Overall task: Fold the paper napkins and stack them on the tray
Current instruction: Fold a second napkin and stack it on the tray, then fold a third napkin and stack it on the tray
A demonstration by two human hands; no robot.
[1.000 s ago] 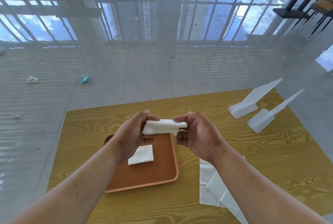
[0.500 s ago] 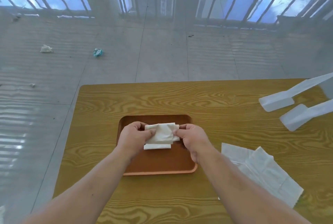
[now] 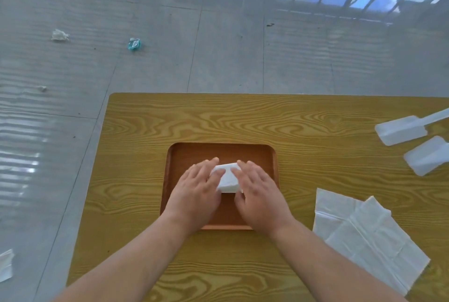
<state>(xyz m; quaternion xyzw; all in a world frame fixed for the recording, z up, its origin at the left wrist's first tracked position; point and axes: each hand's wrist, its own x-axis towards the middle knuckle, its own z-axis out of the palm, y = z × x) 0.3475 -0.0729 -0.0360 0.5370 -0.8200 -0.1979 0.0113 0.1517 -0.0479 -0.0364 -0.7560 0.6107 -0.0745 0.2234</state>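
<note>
A brown tray (image 3: pixel 220 152) lies on the wooden table (image 3: pixel 243 119). In its middle sits a small stack of folded white napkins (image 3: pixel 228 179). My left hand (image 3: pixel 196 189) lies flat on the stack's left side and my right hand (image 3: pixel 260 191) lies flat on its right side, fingers stretched out and pressing down. Both palms cover most of the stack, so only its middle strip shows. Two unfolded white napkins (image 3: pixel 364 236) lie overlapping on the table to the right of the tray.
Two white plastic scoop-like holders (image 3: pixel 413 141) lie at the table's right edge. The table's left edge runs close to the tray. Scraps of paper (image 3: pixel 59 35) and a teal wrapper (image 3: pixel 134 44) lie on the tiled floor beyond.
Both hands brought the folded napkin down from the air onto the napkin on the tray, then opened and flattened on top of it. The view tilted further downward.
</note>
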